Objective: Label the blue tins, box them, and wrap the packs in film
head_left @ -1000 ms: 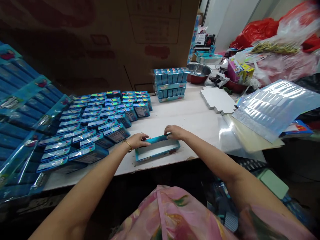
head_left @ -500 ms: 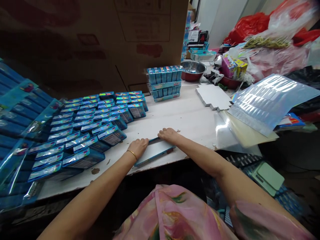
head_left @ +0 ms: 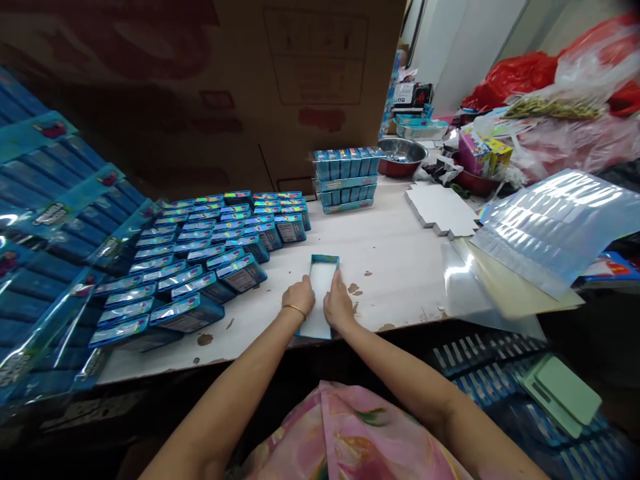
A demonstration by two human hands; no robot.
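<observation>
A shallow blue-edged cardboard tray [head_left: 323,313] with a white inside lies at the table's front edge, its long side pointing away from me. My left hand [head_left: 301,297], with a bracelet at the wrist, grips the left wall. On the right wall, my right hand [head_left: 339,307] is closed with its fingers along the side. The far end wall stands upright. To the left, rows of small blue boxes [head_left: 243,273] stand on the white table [head_left: 380,267]. Two stacked, filled display trays [head_left: 347,183] stand farther back.
A large brown carton [head_left: 200,147] rises behind. Wrapped blue packs [head_left: 55,220] are piled at far left. Flat white card pieces [head_left: 443,208], clear plastic sheets [head_left: 555,227] and a metal bowl [head_left: 403,155] lie right. A green scale [head_left: 563,393] sits below the table.
The tray has turned from slanting sideways to pointing away from me. My hands have shifted to grip its two long sides. The camera view has shifted slightly.
</observation>
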